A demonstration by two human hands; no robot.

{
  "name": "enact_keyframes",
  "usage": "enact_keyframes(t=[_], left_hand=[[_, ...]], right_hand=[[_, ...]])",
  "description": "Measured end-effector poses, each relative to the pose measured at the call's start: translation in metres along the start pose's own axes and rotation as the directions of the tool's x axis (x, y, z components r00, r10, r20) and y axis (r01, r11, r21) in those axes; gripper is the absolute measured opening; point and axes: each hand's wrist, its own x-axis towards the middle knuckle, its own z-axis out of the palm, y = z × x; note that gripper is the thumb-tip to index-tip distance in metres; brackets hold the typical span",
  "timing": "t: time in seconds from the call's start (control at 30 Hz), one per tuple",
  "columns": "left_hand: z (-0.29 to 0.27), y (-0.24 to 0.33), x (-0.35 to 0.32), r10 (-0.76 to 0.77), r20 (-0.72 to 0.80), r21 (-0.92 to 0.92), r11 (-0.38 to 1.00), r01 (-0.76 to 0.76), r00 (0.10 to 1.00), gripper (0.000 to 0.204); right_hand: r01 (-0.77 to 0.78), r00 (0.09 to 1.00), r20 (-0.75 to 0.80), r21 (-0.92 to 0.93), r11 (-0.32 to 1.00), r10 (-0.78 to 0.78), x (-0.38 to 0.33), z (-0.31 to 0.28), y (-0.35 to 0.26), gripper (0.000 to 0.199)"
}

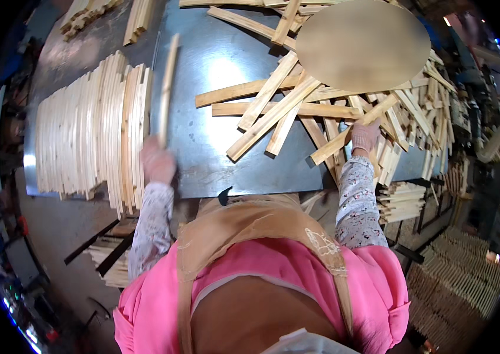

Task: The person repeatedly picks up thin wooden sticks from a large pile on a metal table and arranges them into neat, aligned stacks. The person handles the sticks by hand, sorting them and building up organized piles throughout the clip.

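- Left hand (158,160), gloved and motion-blurred, fingers curled shut around the lower end of a single wooden slat (167,88); exact finger spread hard to make out through the blur.
- That slat rising from the fist away from the body, leaning slightly right, its far end over the grey metal table (214,65), just beside the stacked slats.
- Right hand (364,137), in a pinkish glove, closed on a loose slat (353,128) at the near edge of the jumbled heap; fingers wrapped over it, knuckles toward the camera.
- The gripped piece lying slantwise, low at the left and high at the right, crossing other sticks beneath it.
- Left of the left hand: a neat row of slats (90,127) set on edge, packed face to face, bowed into curves by the lens, covering the left end of the table.
- Right of centre: a tangled pile of loose slats (297,106), pointing every way, spreading from the middle of the table to its right edge and under the right hand.
- Above the pile: a flat tan oval (363,44), plain-surfaced, covering part of the heap.
- Both forearms in floral-patterned sleeves (356,200); below them a tan apron (244,221) over a pink garment.
- More slat bundles (400,200) stacked below the table's right edge, and further sticks (468,277) on the floor at lower right.
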Motion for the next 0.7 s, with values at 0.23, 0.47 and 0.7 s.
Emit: enact_keyframes(t=[0.23,0.47,0.7], left_hand=[[0.007,-0.063,-0.007,0.181,-0.199,0.272,0.955,-0.123,0.963,0.075],[0.020,0.151,0.022,0.529,0.225,-0.543,0.765,-0.346,0.818,0.054],[0.016,0.204,0.046,0.575,0.707,-0.528,0.816,-0.234,0.411,0.062]], right_hand=[[-0.122,0.984,0.170,0.436,0.892,0.052,-0.088,0.014,-0.019,0.092],[-0.509,0.860,0.503,0.833,0.214,0.086,-0.161,0.054,-0.018,0.020],[0.804,-0.106,0.250,0.592,0.066,-0.962,-0.238,0.051,-0.050,0.019]])
